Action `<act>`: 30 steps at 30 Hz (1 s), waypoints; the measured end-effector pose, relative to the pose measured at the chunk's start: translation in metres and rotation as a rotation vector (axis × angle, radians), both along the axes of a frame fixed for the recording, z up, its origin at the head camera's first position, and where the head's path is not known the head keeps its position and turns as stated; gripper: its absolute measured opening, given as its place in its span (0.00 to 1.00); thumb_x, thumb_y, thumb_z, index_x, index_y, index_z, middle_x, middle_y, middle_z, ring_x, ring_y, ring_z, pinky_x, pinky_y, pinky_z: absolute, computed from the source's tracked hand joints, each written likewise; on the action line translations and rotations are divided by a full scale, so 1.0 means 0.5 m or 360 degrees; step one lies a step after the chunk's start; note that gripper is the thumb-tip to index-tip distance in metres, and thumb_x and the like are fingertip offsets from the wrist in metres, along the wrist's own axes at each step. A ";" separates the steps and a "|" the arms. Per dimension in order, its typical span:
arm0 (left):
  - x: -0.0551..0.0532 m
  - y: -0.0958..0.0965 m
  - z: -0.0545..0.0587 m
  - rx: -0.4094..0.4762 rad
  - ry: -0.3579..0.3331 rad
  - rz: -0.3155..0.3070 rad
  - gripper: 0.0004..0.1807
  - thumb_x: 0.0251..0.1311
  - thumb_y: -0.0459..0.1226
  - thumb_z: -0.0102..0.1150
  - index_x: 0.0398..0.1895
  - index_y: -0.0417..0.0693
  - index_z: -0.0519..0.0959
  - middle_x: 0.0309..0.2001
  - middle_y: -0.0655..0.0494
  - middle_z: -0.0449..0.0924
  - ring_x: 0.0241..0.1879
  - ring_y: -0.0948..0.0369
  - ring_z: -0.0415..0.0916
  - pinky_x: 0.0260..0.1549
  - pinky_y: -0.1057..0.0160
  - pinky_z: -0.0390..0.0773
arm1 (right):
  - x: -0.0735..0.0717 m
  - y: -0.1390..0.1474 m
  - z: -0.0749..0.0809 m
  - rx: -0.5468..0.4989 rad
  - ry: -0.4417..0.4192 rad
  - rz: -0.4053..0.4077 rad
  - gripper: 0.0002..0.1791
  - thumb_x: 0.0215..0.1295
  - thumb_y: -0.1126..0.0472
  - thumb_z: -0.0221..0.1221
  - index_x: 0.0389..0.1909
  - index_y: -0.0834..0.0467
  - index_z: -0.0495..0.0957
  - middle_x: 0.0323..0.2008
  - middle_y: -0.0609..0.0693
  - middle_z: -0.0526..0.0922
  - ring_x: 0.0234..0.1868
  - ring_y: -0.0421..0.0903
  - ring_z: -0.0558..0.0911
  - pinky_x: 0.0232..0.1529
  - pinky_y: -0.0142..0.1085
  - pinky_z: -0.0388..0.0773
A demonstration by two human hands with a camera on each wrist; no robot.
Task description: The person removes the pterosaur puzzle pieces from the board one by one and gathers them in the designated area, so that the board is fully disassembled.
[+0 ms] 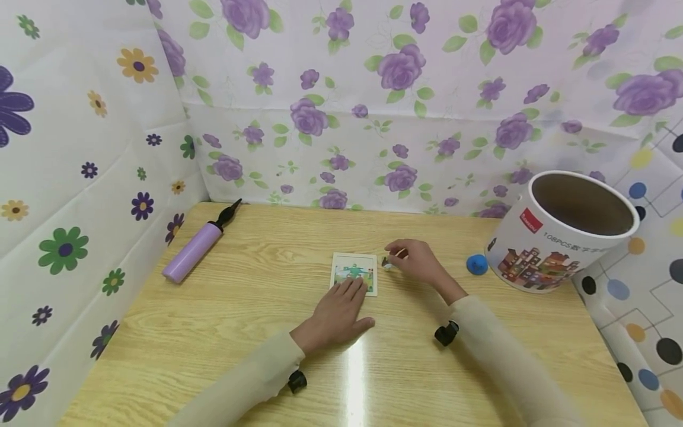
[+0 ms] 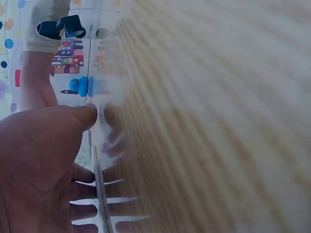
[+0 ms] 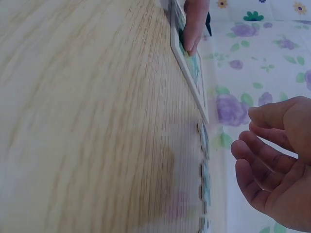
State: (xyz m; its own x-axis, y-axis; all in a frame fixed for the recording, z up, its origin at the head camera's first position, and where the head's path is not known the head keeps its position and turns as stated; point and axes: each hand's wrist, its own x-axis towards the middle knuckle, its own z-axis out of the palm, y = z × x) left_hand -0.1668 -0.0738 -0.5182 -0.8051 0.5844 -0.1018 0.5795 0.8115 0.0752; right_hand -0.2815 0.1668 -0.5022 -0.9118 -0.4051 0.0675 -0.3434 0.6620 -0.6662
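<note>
A small square jigsaw puzzle (image 1: 353, 267) with a white frame and a green figure lies flat on the table. My left hand (image 1: 341, 311) rests on its lower part, fingers straight and thumb spread to the right. In the left wrist view the fingertips (image 2: 85, 211) lie along the board's edge. Just right of the frame, my right hand (image 1: 418, 260) hovers over loose puzzle pieces (image 3: 206, 187), its fingers loosely bent. The right wrist view has the pieces in a row beside the board, with nothing between thumb and fingers.
A lilac hand pump (image 1: 193, 252) with a black nozzle lies at the back left. At the right stands a large white printed bucket (image 1: 533, 252), with a small blue toy (image 1: 477, 264) beside it. Flower-patterned cloth (image 1: 341, 118) walls the table's back.
</note>
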 end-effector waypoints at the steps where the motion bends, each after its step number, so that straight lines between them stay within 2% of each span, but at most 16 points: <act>1: 0.001 -0.001 -0.001 0.0005 -0.0007 -0.0003 0.45 0.76 0.63 0.40 0.81 0.39 0.53 0.81 0.44 0.51 0.80 0.48 0.50 0.75 0.47 0.57 | -0.001 -0.006 0.000 0.0001 0.0002 0.0012 0.15 0.72 0.59 0.62 0.55 0.61 0.84 0.45 0.54 0.88 0.44 0.52 0.86 0.44 0.45 0.84; 7: 0.003 -0.006 -0.004 0.0013 -0.0025 -0.0019 0.45 0.76 0.62 0.39 0.82 0.39 0.51 0.82 0.43 0.48 0.80 0.47 0.47 0.75 0.47 0.56 | -0.009 -0.041 0.001 -0.0009 0.0005 0.0081 0.16 0.73 0.58 0.62 0.55 0.61 0.84 0.46 0.54 0.87 0.44 0.51 0.86 0.41 0.42 0.85; 14: 0.002 -0.005 0.001 -0.0006 -0.0065 -0.0011 0.45 0.76 0.62 0.39 0.82 0.40 0.50 0.82 0.45 0.47 0.81 0.48 0.45 0.75 0.48 0.56 | -0.016 -0.077 0.000 -0.0012 -0.0011 0.0145 0.17 0.74 0.57 0.62 0.57 0.61 0.83 0.51 0.55 0.86 0.48 0.51 0.86 0.45 0.42 0.84; 20: 0.003 -0.006 0.002 -0.0009 -0.0095 -0.0016 0.45 0.76 0.63 0.39 0.82 0.40 0.50 0.82 0.45 0.45 0.81 0.48 0.44 0.75 0.48 0.56 | -0.018 -0.108 -0.007 -0.0008 -0.0015 0.0210 0.17 0.72 0.56 0.64 0.56 0.59 0.85 0.52 0.53 0.87 0.47 0.48 0.85 0.45 0.42 0.84; 30: 0.002 -0.010 0.002 -0.0014 -0.0008 -0.0063 0.45 0.76 0.62 0.40 0.81 0.37 0.51 0.81 0.43 0.48 0.80 0.47 0.47 0.74 0.48 0.58 | -0.027 -0.150 -0.033 0.0008 -0.0040 0.0261 0.13 0.70 0.53 0.65 0.49 0.54 0.89 0.45 0.48 0.88 0.41 0.42 0.83 0.46 0.42 0.82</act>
State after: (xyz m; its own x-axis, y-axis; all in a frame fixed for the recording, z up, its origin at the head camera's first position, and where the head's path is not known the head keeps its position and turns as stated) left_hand -0.1656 -0.0788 -0.5170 -0.7807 0.6149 -0.1111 0.6109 0.7885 0.0712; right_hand -0.2947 0.0917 -0.5190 -0.8346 -0.5491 0.0434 -0.4308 0.6015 -0.6728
